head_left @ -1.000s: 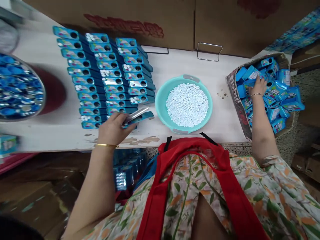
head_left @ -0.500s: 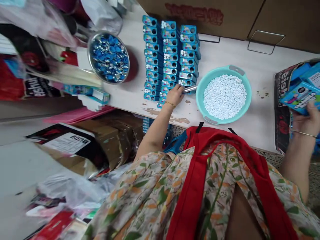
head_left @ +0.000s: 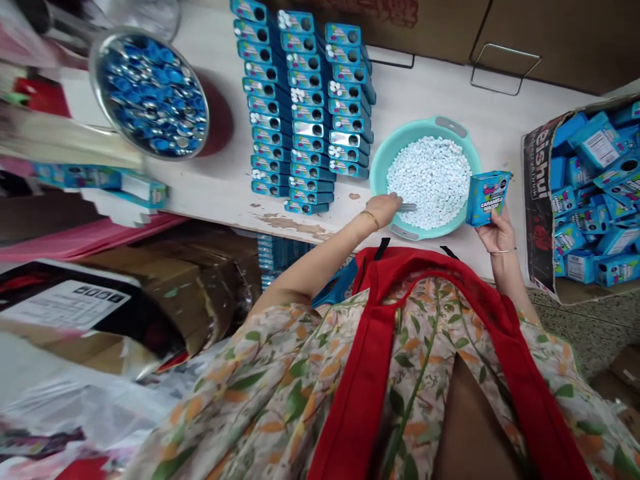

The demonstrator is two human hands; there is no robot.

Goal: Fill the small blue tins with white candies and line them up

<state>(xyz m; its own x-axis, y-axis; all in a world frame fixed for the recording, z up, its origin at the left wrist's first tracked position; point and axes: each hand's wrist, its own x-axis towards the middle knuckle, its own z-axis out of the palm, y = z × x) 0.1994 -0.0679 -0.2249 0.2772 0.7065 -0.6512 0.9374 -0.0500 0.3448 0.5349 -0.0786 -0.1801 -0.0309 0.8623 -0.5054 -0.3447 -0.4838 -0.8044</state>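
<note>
My left hand (head_left: 384,211) is closed around a short, shiny metal scoop-like tool (head_left: 408,207). Its end touches the small white candies (head_left: 425,179) in a turquoise plastic bowl (head_left: 379,150); its exact shape is hidden. At the bowl's right rim, my right hand (head_left: 497,232) grips a small blue candy box (head_left: 487,200) with printing on its face. Left of the bowl, rows of similar blue boxes (head_left: 307,140) stand on the white table. Round holes show in their tops, and white candies sit on several of them.
An open carton (head_left: 539,233) full of loose blue boxes stands on the right. To the left is a metal pot (head_left: 95,87) of blue and silver pieces. Brown cartons (head_left: 440,40) line the back. Boxes and plastic bags crowd the lower left.
My left hand has moved right, from the box rows to the bowl, with the metal tool. My right hand has brought a blue box from the carton to the bowl's edge. The view has shifted.
</note>
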